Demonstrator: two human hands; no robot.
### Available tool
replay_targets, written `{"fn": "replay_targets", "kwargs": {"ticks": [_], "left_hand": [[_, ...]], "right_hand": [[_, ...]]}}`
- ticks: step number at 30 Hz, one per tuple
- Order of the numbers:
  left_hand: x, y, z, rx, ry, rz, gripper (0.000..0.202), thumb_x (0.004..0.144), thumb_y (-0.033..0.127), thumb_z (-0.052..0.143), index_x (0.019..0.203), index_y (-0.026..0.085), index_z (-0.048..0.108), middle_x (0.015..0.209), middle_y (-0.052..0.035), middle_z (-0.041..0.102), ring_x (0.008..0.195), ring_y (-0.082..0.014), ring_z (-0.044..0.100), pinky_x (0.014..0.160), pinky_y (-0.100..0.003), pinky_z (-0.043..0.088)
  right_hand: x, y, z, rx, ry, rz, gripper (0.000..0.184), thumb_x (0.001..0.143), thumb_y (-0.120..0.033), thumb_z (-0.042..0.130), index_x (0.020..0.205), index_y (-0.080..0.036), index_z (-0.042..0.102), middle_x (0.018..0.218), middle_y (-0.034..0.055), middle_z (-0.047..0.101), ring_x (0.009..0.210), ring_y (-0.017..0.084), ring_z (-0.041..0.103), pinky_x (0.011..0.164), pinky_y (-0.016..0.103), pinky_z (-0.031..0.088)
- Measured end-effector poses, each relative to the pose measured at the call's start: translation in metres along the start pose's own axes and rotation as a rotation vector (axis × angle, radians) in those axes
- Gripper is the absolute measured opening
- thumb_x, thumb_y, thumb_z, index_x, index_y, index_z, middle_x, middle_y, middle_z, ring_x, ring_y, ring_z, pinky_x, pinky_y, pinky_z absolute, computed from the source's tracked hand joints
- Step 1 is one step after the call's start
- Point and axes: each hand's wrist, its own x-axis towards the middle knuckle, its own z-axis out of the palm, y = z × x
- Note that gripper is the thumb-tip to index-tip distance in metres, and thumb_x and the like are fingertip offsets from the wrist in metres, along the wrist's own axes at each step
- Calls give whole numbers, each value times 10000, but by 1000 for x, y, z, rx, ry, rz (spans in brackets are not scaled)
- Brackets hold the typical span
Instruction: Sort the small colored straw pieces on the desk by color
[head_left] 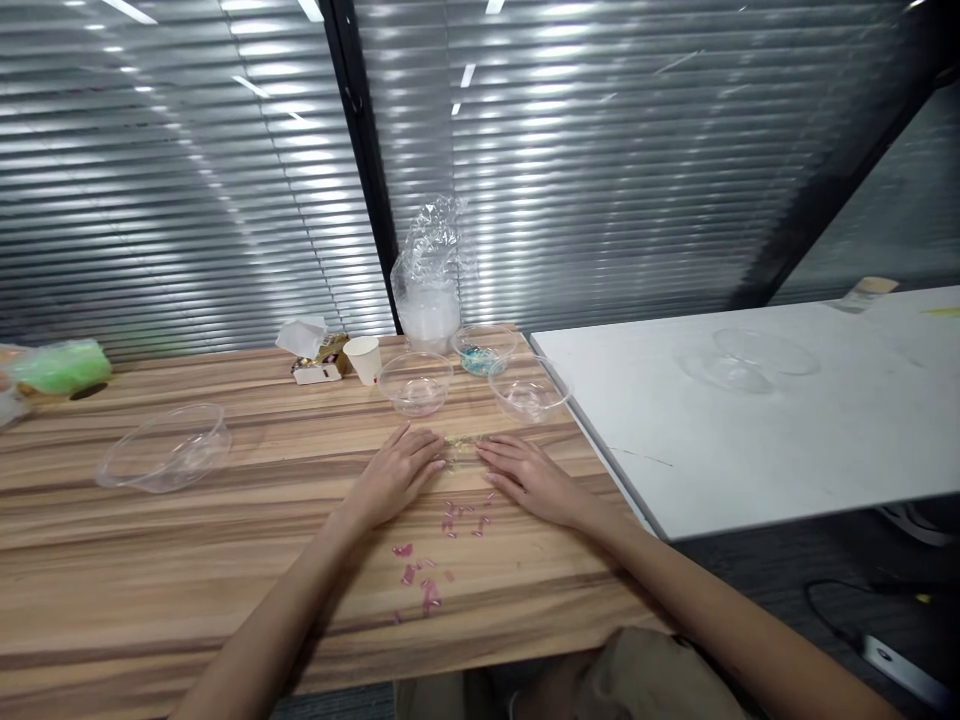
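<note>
My left hand (pixel 397 474) lies on the wooden table with its fingers stretched out, their tips at the left end of a row of small yellowish pieces (pixel 460 441). From the other side, my right hand (pixel 529 480) rests flat too, its fingertips touching or very near the row's right end. Both hands look open, with nothing visible in them. Nearer to me are small shiny pink pieces (pixel 461 512), and several more lie closer to the table's edge. Just beyond the hands stand two clear plastic bowls, one on the left (pixel 415 390) and one on the right (pixel 529 392).
Behind stands a clear bowl with blue-green pieces (pixel 480 358), beside a plastic-wrapped stack of containers (pixel 430 312). A paper cup (pixel 364 358) and tissue box (pixel 319 362) are at the back. Another clear bowl (pixel 166 452) sits left; a white table (pixel 787 450) adjoins right.
</note>
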Motion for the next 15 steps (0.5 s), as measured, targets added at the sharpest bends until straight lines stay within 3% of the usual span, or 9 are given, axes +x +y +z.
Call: {"fn": "replay_targets", "kwargs": {"ticks": [11, 15], "left_hand": [[1, 2, -3, -30, -61, -13, 313, 945, 297, 365, 1175, 179, 542, 1182, -72, 587, 1146, -190, 495, 1079, -449, 267], [1, 3, -4, -50, -74, -18, 310, 947, 300, 358, 1170, 190, 543, 1172, -66, 590, 1130, -184, 500, 1074, -442, 271]], "right_hand": [[1, -5, -4, 76, 75, 7, 349, 954, -290, 387, 1265, -199, 515, 1255, 56, 541, 1199, 199, 450, 1031, 406, 352], [1, -5, -5, 55, 34, -10, 327, 955, -279, 388, 1223, -195, 554, 1213, 46, 575, 1196, 200, 455, 1040, 405, 338]]}}
